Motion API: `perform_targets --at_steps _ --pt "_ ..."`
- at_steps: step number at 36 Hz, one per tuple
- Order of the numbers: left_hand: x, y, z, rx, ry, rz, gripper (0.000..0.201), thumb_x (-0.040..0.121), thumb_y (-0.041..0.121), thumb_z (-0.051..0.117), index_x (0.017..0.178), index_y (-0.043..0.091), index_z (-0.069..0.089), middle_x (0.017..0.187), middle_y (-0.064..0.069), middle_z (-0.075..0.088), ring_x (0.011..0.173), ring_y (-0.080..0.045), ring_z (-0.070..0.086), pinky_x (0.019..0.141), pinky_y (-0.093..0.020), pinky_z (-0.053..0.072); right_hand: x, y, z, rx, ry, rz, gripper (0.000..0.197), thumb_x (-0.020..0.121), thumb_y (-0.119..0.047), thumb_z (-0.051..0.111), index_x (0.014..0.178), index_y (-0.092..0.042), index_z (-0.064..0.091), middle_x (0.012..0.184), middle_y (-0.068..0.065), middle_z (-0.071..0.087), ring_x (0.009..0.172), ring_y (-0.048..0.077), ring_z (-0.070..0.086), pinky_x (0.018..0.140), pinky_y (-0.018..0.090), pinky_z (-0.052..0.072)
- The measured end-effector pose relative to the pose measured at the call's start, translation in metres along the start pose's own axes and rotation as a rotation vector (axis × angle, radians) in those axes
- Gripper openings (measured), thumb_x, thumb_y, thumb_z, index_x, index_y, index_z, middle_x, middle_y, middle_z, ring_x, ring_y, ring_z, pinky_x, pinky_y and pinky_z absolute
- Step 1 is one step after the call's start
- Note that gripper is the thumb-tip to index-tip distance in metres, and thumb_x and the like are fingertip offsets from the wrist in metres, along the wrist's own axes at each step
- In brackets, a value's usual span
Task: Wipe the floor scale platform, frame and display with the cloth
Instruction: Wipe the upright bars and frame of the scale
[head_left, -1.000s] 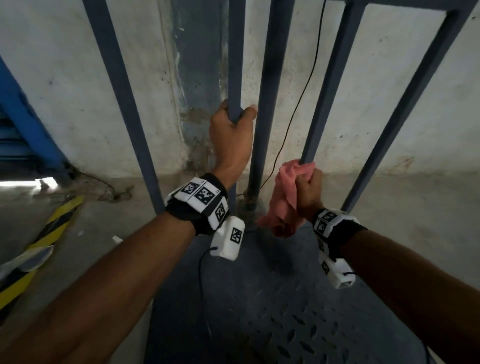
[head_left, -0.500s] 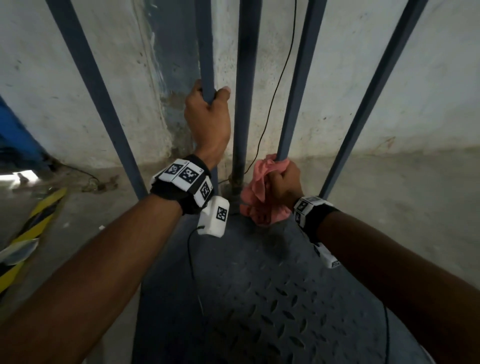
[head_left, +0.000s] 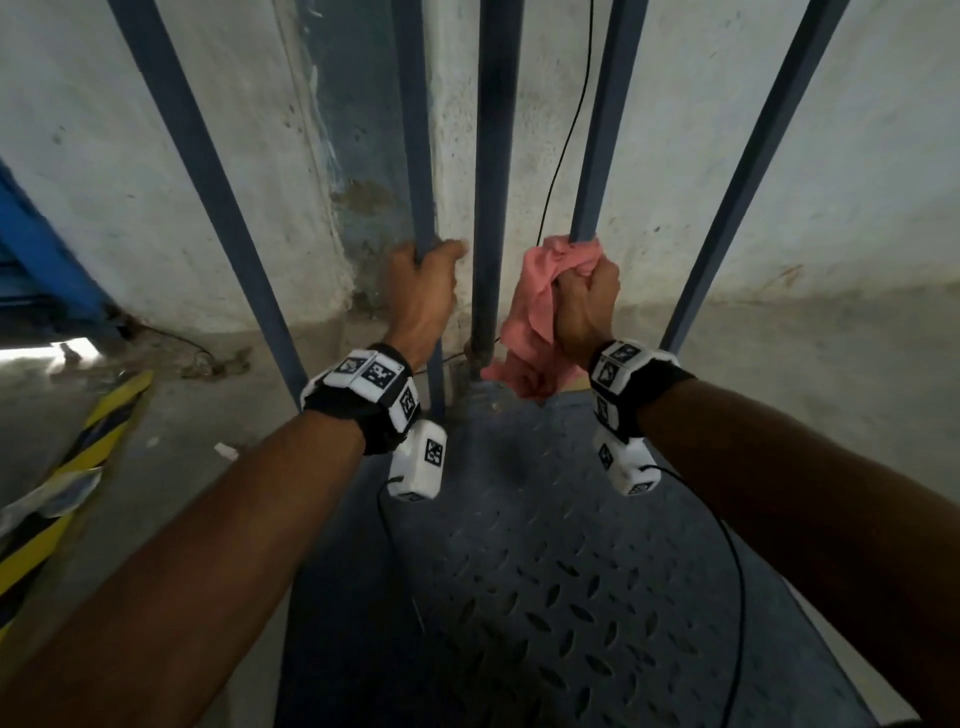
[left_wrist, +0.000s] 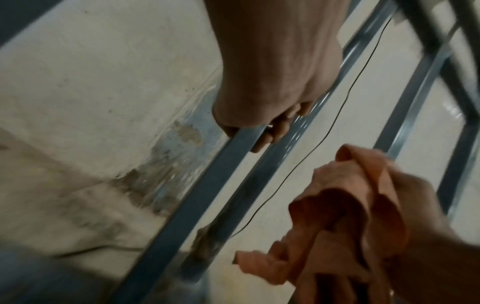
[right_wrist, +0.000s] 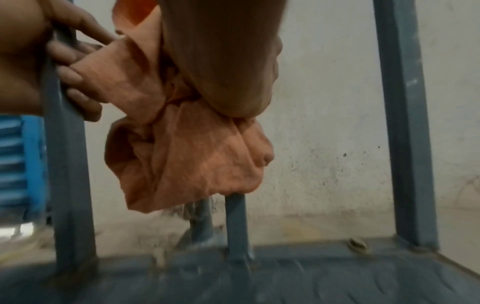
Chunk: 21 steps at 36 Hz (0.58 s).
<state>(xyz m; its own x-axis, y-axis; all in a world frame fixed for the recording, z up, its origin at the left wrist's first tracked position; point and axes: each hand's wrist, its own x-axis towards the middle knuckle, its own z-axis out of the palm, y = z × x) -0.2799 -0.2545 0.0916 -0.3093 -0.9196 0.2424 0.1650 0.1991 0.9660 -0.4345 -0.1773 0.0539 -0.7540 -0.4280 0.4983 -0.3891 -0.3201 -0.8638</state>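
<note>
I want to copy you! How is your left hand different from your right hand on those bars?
The left hand grips its bar bare; the right hand grips its bar through the pink cloth. The left hand's bar stands left of the round pole; the right hand's bar stands right of it. Both hands curl round blue frame bars above the platform, at nearly the same height.

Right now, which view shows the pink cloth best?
Right wrist: the cloth fills mid-frame, bunched round a frame bar in the right hand, its loose end hanging above the platform. Head shows it smaller, but in context. Left wrist catches it at the frame's lower right, blurred.
</note>
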Motion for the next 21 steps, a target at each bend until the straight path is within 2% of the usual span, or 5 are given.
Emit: perform_targets --at_steps 6,11,16,19,21 --pt "-0.005 -0.044 0.001 -0.066 0.025 -0.037 0.029 0.089 0.008 0.066 0.066 0.019 0.052 0.053 0.006 0.042 0.044 -0.010 0.037 0.044 -0.024 0.030 -0.038 0.053 -0.018 -0.147 -0.170 0.117 0.032 0.093 -0.023 0.043 0.108 -0.006 0.065 0.097 0.004 0.072 0.087 0.009 0.070 0.071 0.020 0.056" --pt "-0.001 -0.049 0.006 -0.075 0.123 -0.001 0.024 0.089 0.011 0.068 0.070 0.016 0.055 0.055 0.005 0.046 0.045 -0.009 0.042 0.046 -0.027 0.033 -0.050 0.076 -0.025 -0.201 -0.210 0.119 0.027 0.096 -0.009 0.046 0.120 -0.017 0.055 0.104 -0.009 0.066 0.095 -0.005 0.063 0.084 0.018 0.054" --pt "-0.004 -0.050 0.012 -0.037 0.181 -0.016 0.035 0.091 0.008 0.068 0.068 0.024 0.047 0.053 0.013 0.048 0.048 -0.010 0.045 0.053 -0.033 0.036 -0.054 0.079 -0.026 -0.295 -0.219 0.219 0.025 0.098 -0.006 0.048 0.120 -0.012 0.057 0.107 -0.003 0.065 0.101 0.017 0.064 0.089 0.028 0.054" --pt "-0.007 -0.041 0.011 0.011 0.176 -0.013 0.039 0.092 0.005 0.066 0.067 0.025 0.043 0.061 0.007 0.045 0.046 0.002 0.045 0.054 -0.028 0.038 -0.058 0.074 -0.027 -0.394 -0.220 0.291 0.026 0.100 -0.018 0.054 0.123 -0.008 0.058 0.110 0.006 0.066 0.107 0.028 0.065 0.094 0.036 0.053" --pt "-0.006 -0.038 0.008 0.056 0.145 -0.029 0.039 0.091 0.005 0.063 0.063 0.024 0.042 0.058 0.006 0.043 0.047 -0.003 0.045 0.054 -0.028 0.037 -0.060 0.064 -0.025 -0.511 -0.221 0.342 0.035 0.101 -0.034 0.055 0.125 -0.009 0.057 0.115 0.011 0.067 0.107 0.028 0.063 0.092 0.035 0.048"
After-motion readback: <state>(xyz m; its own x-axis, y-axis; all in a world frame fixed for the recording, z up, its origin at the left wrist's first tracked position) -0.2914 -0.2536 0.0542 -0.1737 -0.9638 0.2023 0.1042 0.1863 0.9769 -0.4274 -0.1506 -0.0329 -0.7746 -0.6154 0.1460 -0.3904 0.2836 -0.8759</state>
